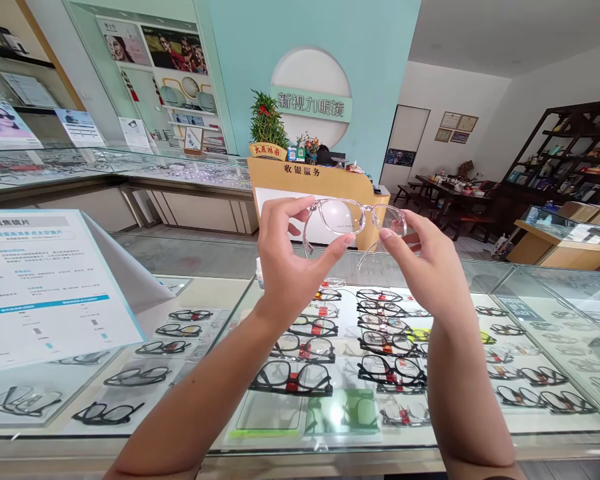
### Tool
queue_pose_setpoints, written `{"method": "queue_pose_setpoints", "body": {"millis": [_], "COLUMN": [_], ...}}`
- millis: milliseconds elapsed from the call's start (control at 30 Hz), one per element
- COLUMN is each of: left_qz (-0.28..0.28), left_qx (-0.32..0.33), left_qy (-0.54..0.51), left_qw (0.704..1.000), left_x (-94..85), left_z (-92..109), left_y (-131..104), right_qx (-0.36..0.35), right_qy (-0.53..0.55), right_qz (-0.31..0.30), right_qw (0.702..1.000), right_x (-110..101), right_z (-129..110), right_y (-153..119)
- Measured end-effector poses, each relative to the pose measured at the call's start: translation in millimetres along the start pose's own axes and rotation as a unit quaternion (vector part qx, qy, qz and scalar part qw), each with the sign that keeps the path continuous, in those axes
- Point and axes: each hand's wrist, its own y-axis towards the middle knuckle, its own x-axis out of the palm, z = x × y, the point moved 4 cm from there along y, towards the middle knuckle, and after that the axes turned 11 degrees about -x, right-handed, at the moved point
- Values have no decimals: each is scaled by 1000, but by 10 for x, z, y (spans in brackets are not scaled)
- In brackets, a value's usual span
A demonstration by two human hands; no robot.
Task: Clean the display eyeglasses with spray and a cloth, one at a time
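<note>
A pair of clear-framed eyeglasses (341, 232) is held up in both hands above the glass display case (220, 347). My left hand (290, 253) grips the left side of the frame, with the thumb below the lens and the fingers curled behind the rim. At the other end, my right hand (423, 260) pinches the right lens area between thumb and fingers. The temples are unfolded and point down. Beneath my arms, rows of dark-framed eyeglasses (293, 379) lie inside the case, many with red tags.
A printed sign (55, 287) stands on the glass at the left. Past the case are a yellow cash counter (320, 183) with a potted plant (266, 123), and more display counters (190, 179). Dark shelves (570, 153) and a wooden table (455, 193) stand at the right.
</note>
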Motion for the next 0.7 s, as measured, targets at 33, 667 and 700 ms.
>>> {"method": "queue_pose_setpoints", "body": {"millis": [33, 667, 700], "left_qz": [1, 13, 14], "left_qx": [3, 27, 31], "left_qy": [5, 46, 46], "left_qw": [1000, 998, 998], "left_x": [1, -4, -6], "left_z": [11, 91, 94], "left_y": [-4, -33, -34], "right_qx": [5, 33, 32], "right_qy": [2, 84, 89], "right_qz": [-3, -62, -63], "right_qw": [1000, 994, 994], "right_x": [6, 77, 79], "right_z": [8, 67, 69], "right_y": [5, 74, 76]}}
